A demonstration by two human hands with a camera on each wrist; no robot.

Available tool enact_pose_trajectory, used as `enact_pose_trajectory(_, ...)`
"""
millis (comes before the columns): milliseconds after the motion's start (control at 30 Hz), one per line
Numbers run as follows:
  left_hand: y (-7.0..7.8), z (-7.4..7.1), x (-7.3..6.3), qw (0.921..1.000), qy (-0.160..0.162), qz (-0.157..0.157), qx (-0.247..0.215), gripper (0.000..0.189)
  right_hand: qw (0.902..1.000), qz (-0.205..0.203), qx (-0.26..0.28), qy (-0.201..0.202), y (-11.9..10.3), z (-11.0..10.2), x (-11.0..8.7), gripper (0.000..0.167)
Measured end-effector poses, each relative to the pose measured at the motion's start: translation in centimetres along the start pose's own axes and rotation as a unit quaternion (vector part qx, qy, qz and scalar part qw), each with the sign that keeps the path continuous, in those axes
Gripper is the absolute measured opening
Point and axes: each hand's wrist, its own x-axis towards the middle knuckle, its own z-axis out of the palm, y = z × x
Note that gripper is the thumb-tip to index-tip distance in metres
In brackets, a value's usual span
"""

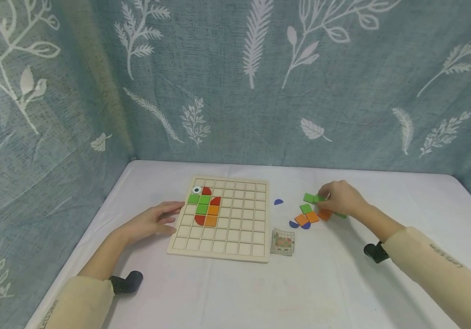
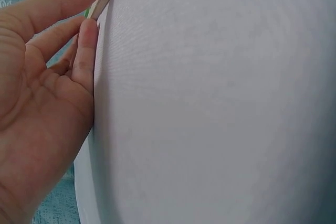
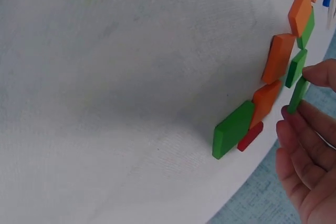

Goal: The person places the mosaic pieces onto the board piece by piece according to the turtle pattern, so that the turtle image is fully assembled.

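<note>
White cloth covers the table (image 1: 219,292), its faint weave showing in both wrist views. Nearest are two pale sleeves (image 1: 428,260), each with a black device (image 1: 128,282) at the wrist. The left hand (image 1: 149,224) is relaxed, fingers stretched to the left edge of the board (image 1: 239,237); its own wrist view adds the palm and the fingertips touching the rim. Just off the board's near right corner lies a card (image 1: 283,242), its print too small to make out. The board is pale wood, a square grid left of the table's middle, with pieces in its left columns: three green squares, two orange ones, three curved red pieces, and an eye disc (image 1: 196,190) toward the far left corner. Blue half-discs (image 1: 293,224) lie to its right, one alone near the right edge, two by the loose tiles (image 1: 301,220). Over these, toward the table's far edge, the right hand (image 1: 344,198) hides part of the group from the head view; the right wrist view shows thumb and fingertip pinching a thin green tile (image 3: 298,95), and a red piece (image 3: 251,136) beside an orange square. Behind the far edge hangs a blue-grey curtain (image 1: 227,114) printed with white leaves.
</note>
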Motion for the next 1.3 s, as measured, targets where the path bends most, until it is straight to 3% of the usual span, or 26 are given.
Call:
enact_pose_trajectory(367,-0.3,-0.2,0.0,0.9999,0.005,-0.007,-0.014,0.071,0.9997,-0.015,0.018,0.008,-1.3,-0.4,0.5,0.032)
enact_pose_trajectory(733,0.0,-0.1,-0.1,0.9998,0.011,-0.017,-0.002,0.069,0.997,-0.075,0.014,0.018,-4.2,-0.2,1.0,0.027)
enact_pose_trajectory(1000,0.1,-0.1,-0.1,1.0,0.004,-0.003,-0.007,0.069,0.9948,-0.099,0.021,0.012,-5.7,0.7,1.9,0.026)
enact_pose_trajectory(1300,0.0,0.0,-0.1,0.9999,0.006,-0.012,-0.007,0.069,0.9863,-0.163,0.02,0.01,-8.5,1.2,2.9,0.021)
